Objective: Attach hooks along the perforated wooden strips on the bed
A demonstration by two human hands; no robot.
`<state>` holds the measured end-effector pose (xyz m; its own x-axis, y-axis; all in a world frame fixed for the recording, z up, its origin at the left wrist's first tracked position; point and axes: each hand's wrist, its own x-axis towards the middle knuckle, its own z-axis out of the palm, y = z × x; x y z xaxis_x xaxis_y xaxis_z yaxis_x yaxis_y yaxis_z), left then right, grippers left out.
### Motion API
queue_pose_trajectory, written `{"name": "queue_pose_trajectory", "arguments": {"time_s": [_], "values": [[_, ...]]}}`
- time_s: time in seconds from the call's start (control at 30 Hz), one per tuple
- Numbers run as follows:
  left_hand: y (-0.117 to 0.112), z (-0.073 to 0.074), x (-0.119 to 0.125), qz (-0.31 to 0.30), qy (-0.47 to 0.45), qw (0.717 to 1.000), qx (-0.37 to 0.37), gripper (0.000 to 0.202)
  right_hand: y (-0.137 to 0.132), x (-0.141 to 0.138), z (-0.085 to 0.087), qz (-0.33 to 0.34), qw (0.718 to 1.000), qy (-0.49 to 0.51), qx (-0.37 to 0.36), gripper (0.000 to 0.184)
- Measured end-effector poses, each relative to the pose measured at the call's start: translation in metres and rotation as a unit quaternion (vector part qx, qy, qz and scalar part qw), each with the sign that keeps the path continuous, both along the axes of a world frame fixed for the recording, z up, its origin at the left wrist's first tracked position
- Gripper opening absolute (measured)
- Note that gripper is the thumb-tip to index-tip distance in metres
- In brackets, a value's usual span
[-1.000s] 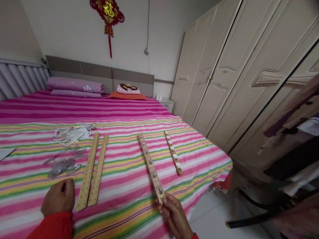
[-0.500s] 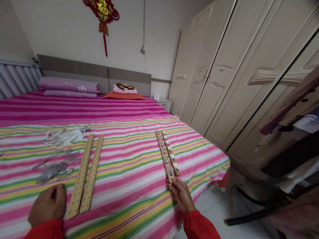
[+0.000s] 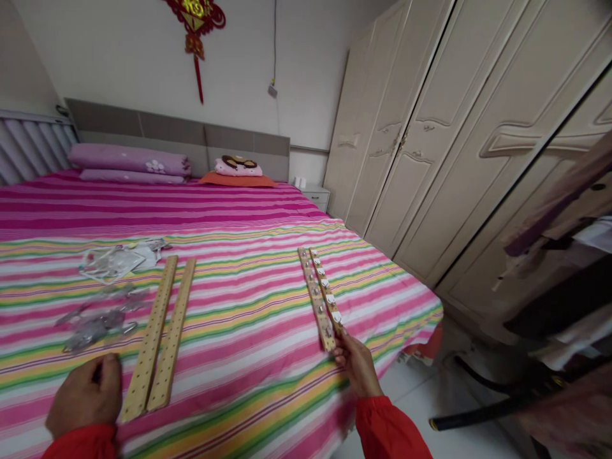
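Right hand (image 3: 356, 364): at the near right edge of the bed, red cuff behind it; fingers drawn narrow and close together, tips against the near ends of the two fitted strips; whether pinching or merely touching, impossible to tell.
Inner strip (image 3: 315, 298): long, thin, pale wood, lying flat on the bed cover (image 3: 248, 319); small silvery metal fittings set in a row along its length; near end reaching closer to the camera than its neighbour's.
Outer strip (image 3: 327, 294): same pale wood, just beside the inner one on its right, nearly parallel and touching or almost so; row of rounded white-and-metal knobs along the top.
Left hand (image 3: 83, 398): resting on the cover at the near left, curled into a loose fist, thumb on top; nothing visible inside it.
Plain strips (image 3: 150, 338): two wider wooden laths dotted with rows of holes, side by side, just right of the left hand and well apart from the fitted pair.
Clear bags (image 3: 95, 322): crumpled plastic with metal bits, left of the plain strips; another flatter packet (image 3: 112, 261) farther up the bed.
Cover: pink, white, yellow and green stripes running across.
Wardrobe (image 3: 430, 146): cream panelled doors along the right wall.
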<state>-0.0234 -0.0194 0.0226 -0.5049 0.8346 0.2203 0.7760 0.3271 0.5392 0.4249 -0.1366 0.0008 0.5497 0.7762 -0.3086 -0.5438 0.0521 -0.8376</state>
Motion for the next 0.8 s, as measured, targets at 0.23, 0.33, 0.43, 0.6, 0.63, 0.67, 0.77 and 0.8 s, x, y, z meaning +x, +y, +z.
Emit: {"name": "queue_pose_trajectory", "arguments": {"time_s": [0.23,0.33,0.43,0.6,0.63,0.67,0.77,0.8], "values": [[-0.002,0.002,0.003,-0.009,0.004,1.0,-0.011,0.023,-0.001,0.014,-0.001,0.008,1.0,-0.026,0.008,0.034],[-0.001,-0.001,0.001,-0.006,0.013,1.0,-0.013,0.025,-0.004,0.019,0.0,-0.003,1.0,-0.02,0.011,0.034],[0.0,-0.004,-0.001,-0.003,0.033,0.999,-0.006,0.028,-0.008,0.013,-0.002,-0.011,1.0,-0.003,-0.001,0.038],[0.001,-0.006,-0.003,-0.005,0.058,0.998,-0.007,0.03,-0.013,-0.011,-0.008,0.04,0.999,0.002,-0.025,0.037],[0.001,-0.006,-0.003,-0.004,0.059,0.998,-0.008,0.031,-0.013,-0.015,-0.008,0.048,0.999,-0.001,-0.019,0.036],[0.002,-0.006,-0.004,-0.005,0.057,0.998,-0.009,0.033,-0.012,-0.018,-0.008,0.051,0.999,-0.003,-0.012,0.036],[0.004,-0.008,-0.006,-0.019,0.042,0.999,0.001,0.033,-0.008,-0.021,-0.005,0.031,0.999,-0.014,-0.001,0.034],[0.004,-0.008,-0.006,-0.026,0.035,0.999,0.008,0.031,-0.007,-0.02,-0.004,0.023,1.0,-0.018,0.0,0.034]]}}
